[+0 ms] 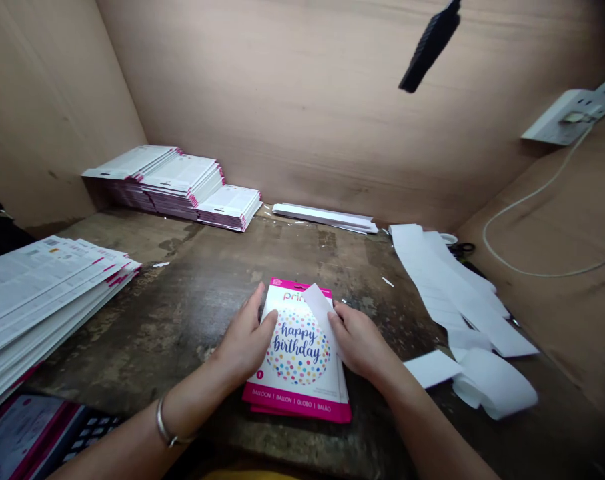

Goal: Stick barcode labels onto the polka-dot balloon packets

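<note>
Bench work at the centre: a white paper strip lies across a balloon packet, with both hands on the packet.

Left to right. Fanned stack of flat packets [42, 300] at left, glossy white with pink edges; black keypad [89, 432] at near left. Further stacks of packets [175, 183] stand at the far left, against a cardboard wall [292, 100]. Worn wooden bench [192, 293], stained and scuffed. Left hand [245, 337], bangle on its wrist, lies at the packet's left edge. Balloon packet [297, 353] sits flat at near centre, dotted print, pink band. White paper strip [319, 310] crosses its upper right, one end raised. Right hand [359, 341] rests on the strip's lower part. Hands apart, neither visibly clamped. The raised end appears to call for pressing down. Loose paper strips [457, 300], smooth and curling, lie at right, with scissors [461, 251] beyond them.
</note>
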A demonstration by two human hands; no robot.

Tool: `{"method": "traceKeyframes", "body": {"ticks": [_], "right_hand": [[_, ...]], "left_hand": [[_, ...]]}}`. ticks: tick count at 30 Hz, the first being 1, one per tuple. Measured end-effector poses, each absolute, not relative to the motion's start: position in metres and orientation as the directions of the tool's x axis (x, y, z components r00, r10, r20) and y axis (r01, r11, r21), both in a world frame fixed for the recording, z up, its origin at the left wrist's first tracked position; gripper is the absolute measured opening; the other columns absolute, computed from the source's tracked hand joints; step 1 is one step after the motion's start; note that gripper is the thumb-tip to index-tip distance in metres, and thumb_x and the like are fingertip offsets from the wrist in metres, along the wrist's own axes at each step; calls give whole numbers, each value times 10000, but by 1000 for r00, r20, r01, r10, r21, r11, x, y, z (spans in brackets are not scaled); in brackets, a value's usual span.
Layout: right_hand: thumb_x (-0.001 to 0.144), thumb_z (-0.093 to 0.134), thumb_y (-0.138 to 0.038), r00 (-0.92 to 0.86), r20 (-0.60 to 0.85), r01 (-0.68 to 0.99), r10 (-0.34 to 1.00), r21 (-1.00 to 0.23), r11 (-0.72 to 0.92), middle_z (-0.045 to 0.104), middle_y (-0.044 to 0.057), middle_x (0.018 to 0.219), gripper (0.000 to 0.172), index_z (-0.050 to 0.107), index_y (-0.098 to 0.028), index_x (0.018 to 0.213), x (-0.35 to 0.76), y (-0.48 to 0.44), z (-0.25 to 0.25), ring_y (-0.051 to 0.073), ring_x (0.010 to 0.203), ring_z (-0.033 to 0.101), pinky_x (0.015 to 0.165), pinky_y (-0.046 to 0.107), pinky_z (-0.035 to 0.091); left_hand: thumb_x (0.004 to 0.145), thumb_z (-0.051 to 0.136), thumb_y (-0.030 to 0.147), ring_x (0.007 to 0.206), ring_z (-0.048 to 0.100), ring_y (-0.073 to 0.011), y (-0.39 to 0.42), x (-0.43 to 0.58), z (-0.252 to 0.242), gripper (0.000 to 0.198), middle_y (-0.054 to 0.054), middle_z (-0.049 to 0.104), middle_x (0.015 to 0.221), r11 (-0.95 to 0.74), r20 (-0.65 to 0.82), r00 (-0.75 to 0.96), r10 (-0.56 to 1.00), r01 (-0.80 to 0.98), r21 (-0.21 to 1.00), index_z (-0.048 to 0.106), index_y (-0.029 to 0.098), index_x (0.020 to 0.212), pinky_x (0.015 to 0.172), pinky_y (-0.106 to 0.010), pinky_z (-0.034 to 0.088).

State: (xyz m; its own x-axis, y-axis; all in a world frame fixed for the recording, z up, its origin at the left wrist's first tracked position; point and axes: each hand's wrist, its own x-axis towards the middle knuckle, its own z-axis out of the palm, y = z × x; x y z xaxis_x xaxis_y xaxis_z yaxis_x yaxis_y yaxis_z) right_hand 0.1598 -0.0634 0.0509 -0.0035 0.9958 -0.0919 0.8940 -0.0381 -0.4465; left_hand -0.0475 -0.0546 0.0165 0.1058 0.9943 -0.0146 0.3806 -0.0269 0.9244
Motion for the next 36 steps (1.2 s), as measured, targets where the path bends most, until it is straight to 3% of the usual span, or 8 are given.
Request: {"method": "traceKeyframes", "body": {"ticks": [7,16,21,24,28,30,33,36], "right_hand": [[921,377,-314,-21,-149,876,989,-479,-53,654,60,784,290,604,-190,791,168,-101,65,189,724,586,600,252,368],[942,354,-322,-67,-178,783,982,-619,-59,675,46,883,271,577,-208,837,156,-122,64,184,752,601,600,242,381],[940,349,-331,-55,-196,800,979,-596,-74,667,50,846,286,559,-207,792,157,-122,63,187,720,597,585,253,383],[929,367,-322,-55,-148,814,987,-579,-41,651,56,870,258,563,-202,810,166,-119,66,187,759,592,630,264,395],[925,385,-356,-16,-37,819,999,-574,-9,582,5,725,287,509,-208,713,181,-113,86,157,674,538,600,249,373],[925,397,-345,-138,-78,791,987,-608,63,530,-28,643,300,477,-209,670,181,-112,98,131,605,493,547,225,347],[903,458,-304,-414,-196,759,889,-614,218,535,-41,622,273,519,-206,655,171,-112,108,114,572,465,518,208,322],[860,541,-326,-387,-182,812,904,-531,241,632,-10,757,133,623,-229,824,161,-113,107,146,662,543,582,224,365]], "left_hand": [[881,390,438,1384,235,-242,-111,-54,14,630,-97,259,1506,4,-64,108,992,479,878,309,123,1420,1130,-474,199],[907,373,389,1368,247,-252,-128,-50,9,574,-112,191,1523,-124,4,212,977,559,820,312,141,1422,1060,-421,353],[896,389,326,1380,200,-287,-121,-53,-7,546,-149,217,1512,-329,133,318,939,716,615,346,130,1404,1097,-507,255],[898,382,318,1378,219,-295,-119,-54,-11,537,-167,217,1511,-352,130,340,931,752,558,355,119,1396,1096,-515,263],[893,422,379,1383,241,-274,-112,-58,16,584,-148,224,1517,-296,204,215,955,704,645,304,148,1416,1095,-478,294],[846,518,425,1326,353,-266,-105,-59,37,608,-124,370,1451,-298,238,180,954,621,725,365,179,1381,1079,-439,329],[815,573,409,952,618,-211,-99,-54,61,319,-53,679,1016,-181,19,368,930,413,893,636,194,1043,834,-310,500],[845,526,337,685,598,-157,-102,-44,67,221,-4,663,710,-29,-127,461,878,318,948,650,179,754,612,-233,459]]}}
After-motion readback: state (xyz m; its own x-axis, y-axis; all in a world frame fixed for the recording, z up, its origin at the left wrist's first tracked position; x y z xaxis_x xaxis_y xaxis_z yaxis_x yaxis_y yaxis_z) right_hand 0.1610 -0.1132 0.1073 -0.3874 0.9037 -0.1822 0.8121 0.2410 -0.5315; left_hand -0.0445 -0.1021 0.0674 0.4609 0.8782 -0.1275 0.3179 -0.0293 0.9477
